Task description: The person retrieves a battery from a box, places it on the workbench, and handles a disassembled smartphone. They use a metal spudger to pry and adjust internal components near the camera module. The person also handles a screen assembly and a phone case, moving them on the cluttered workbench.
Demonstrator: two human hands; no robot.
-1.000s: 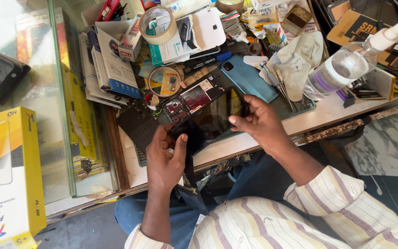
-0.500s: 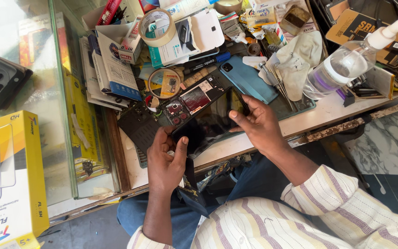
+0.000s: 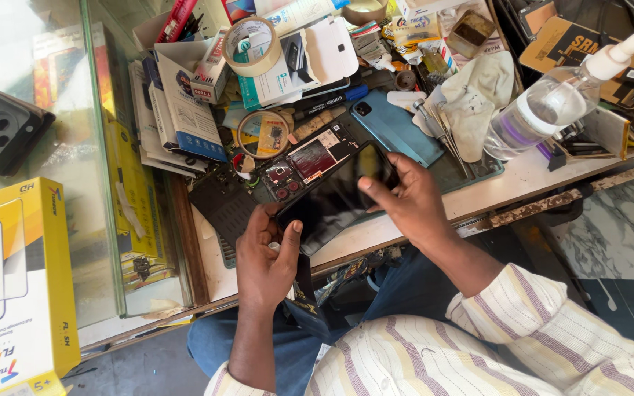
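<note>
Two hands grip a black phone screen (image 3: 335,198) at the frame's centre, above the counter (image 3: 544,172) edge. Left hand (image 3: 269,260) clasps its lower-left end, thumb on the glass; right hand (image 3: 409,202) pinches the upper-right end. An opened phone body (image 3: 306,161) lies just behind, a blue phone (image 3: 394,128) beside it.

A black phone screen panel (image 3: 335,196), glossy and dark, is held tilted above the front edge of the workbench (image 3: 544,172), gripped at its lower-left end by the left hand (image 3: 269,257) and at its upper-right end by the right hand (image 3: 405,198). Just behind the panel, nearer the bench's middle, lies an opened phone body (image 3: 306,161), circuit board and camera cluster exposed.
</note>
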